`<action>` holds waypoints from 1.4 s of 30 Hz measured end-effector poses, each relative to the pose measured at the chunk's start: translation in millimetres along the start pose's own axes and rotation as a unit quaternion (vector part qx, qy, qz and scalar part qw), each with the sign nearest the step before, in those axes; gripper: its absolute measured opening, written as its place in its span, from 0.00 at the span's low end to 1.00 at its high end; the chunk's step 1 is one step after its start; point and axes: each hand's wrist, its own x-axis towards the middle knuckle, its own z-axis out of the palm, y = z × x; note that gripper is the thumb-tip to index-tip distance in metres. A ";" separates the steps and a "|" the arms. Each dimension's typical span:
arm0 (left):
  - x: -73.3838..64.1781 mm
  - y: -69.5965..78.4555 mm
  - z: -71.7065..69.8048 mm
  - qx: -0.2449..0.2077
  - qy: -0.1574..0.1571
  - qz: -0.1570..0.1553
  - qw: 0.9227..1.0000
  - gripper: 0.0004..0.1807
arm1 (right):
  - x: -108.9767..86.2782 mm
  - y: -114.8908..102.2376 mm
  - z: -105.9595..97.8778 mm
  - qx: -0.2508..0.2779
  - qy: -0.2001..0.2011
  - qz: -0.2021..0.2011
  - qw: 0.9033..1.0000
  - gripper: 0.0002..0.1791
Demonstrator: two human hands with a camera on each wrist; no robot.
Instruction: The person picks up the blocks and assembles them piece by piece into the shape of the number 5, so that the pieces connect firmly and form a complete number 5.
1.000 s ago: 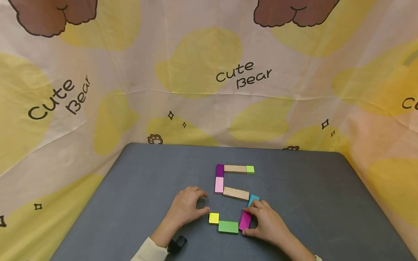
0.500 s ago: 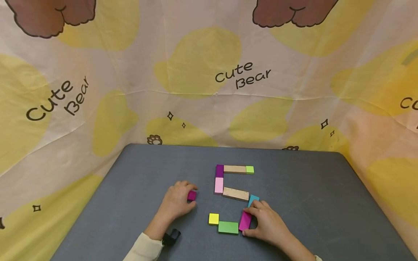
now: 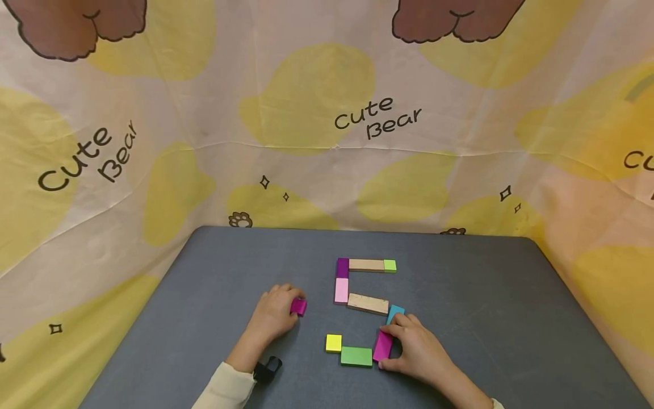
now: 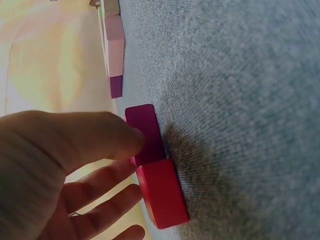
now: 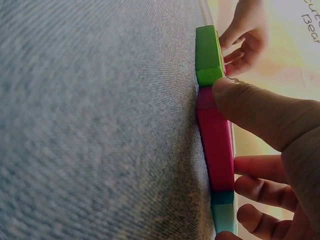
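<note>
My left hand point(image 3: 273, 313) is over the table left of a row of blocks. Its thumb and a finger pinch a magenta block point(image 4: 146, 132); a red block point(image 4: 164, 194) touches that block's end, hidden under the hand in the head view. My right hand point(image 3: 421, 347) holds another magenta block point(image 3: 382, 345) by its ends, thumb at the near end and fingers at the far one. That block lies between a green block point(image 3: 356, 357) and a blue block point(image 3: 395, 313). A yellow block point(image 3: 334, 343) touches the green one's left corner.
Farther back, a plain wood block point(image 3: 368, 304), a pink block point(image 3: 341, 290), a purple block point(image 3: 343, 267), a second wood block point(image 3: 366, 265) and a lime block point(image 3: 390, 266) continue the outline. All lie on a grey table point(image 3: 485, 295), with a printed cloth point(image 3: 317, 187) behind.
My left hand has moved left and slightly back, away from the yellow block, and the magenta block has come into view at its fingertips. The right hand has stayed in place.
</note>
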 end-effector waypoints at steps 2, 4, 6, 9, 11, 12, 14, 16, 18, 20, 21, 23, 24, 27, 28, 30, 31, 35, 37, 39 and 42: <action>0.0 -0.7 0.5 -0.001 0.000 0.001 1.000 0.16 | 0.1 -0.1 0.3 0.000 0.001 0.000 1.000 0.33; 0.1 -1.2 0.6 -0.004 0.002 0.004 1.000 0.15 | 0.2 -0.4 0.2 0.001 0.001 0.001 1.000 0.33; -0.1 -1.6 0.6 -0.007 0.003 0.007 1.000 0.15 | -0.2 -0.2 -0.2 0.001 0.001 -0.001 1.000 0.33; -0.3 -2.8 1.1 -0.014 0.002 0.011 1.000 0.14 | -0.6 0.1 -0.4 -0.001 -0.002 -0.001 1.000 0.33; -0.5 -3.8 1.4 -0.018 0.003 0.016 1.000 0.14 | -0.5 -0.1 -0.4 -0.003 -0.004 0.001 1.000 0.33; -0.4 -4.5 1.7 -0.021 0.001 0.018 1.000 0.14 | -0.3 -0.2 -0.3 -0.004 -0.004 0.003 1.000 0.33; -0.3 -5.7 2.0 -0.027 0.003 0.026 0.999 0.13 | -0.1 -0.4 0.0 -0.004 -0.005 0.006 1.000 0.33; -0.4 -6.6 1.8 -0.031 0.006 0.038 0.999 0.13 | 0.0 -0.8 -0.1 -0.003 -0.006 0.009 1.000 0.33; -0.6 -6.7 1.0 -0.034 0.007 0.051 0.998 0.13 | -0.1 -0.7 0.0 -0.001 -0.007 0.009 1.000 0.33; -0.8 -5.8 -0.4 -0.037 0.005 0.066 0.997 0.13 | -0.3 -0.5 -0.2 -0.001 -0.008 0.008 1.000 0.33; -0.8 -5.2 -1.0 -0.035 0.004 0.073 0.997 0.13 | -0.5 -0.5 -0.4 0.000 -0.009 0.007 1.000 0.33; -1.2 -3.2 -2.9 -0.037 -0.001 0.086 0.996 0.14 | -0.6 -0.4 -0.6 -0.001 -0.009 0.005 1.000 0.33; -1.7 -2.1 -3.7 -0.038 -0.005 0.091 0.995 0.14 | -0.8 -0.3 -0.8 -0.001 -0.009 0.003 1.000 0.33; -3.3 1.3 -5.3 -0.040 -0.011 0.110 0.993 0.14 | -0.5 -0.4 -0.9 -0.001 -0.009 0.006 1.000 0.33; -3.9 2.2 -5.6 -0.044 -0.016 0.117 0.992 0.14 | -0.4 -0.3 -0.8 -0.001 -0.009 0.006 1.000 0.33; -4.8 3.7 -5.3 -0.048 -0.028 0.127 0.990 0.14 | -0.4 -0.3 -0.7 -0.001 -0.007 0.006 1.000 0.33; -5.0 4.5 -4.8 -0.050 -0.035 0.132 0.989 0.14 | -0.3 -0.3 -0.6 -0.001 -0.006 0.006 1.000 0.33; -6.5 7.1 -3.4 -0.058 -0.056 0.140 0.987 0.15 | -0.3 -0.4 -0.5 -0.001 -0.006 0.009 1.000 0.34; -7.6 8.4 -2.9 -0.060 -0.059 0.144 0.986 0.15 | -0.1 -0.3 -0.3 -0.001 -0.008 0.012 1.000 0.34; -8.5 9.2 -1.9 -0.060 -0.062 0.148 0.985 0.15 | -0.1 -0.5 -0.2 0.000 -0.009 0.014 1.000 0.34; -9.3 11.1 -1.0 -0.062 -0.067 0.151 0.984 0.15 | -0.2 -0.5 -0.6 0.003 -0.005 0.008 1.000 0.33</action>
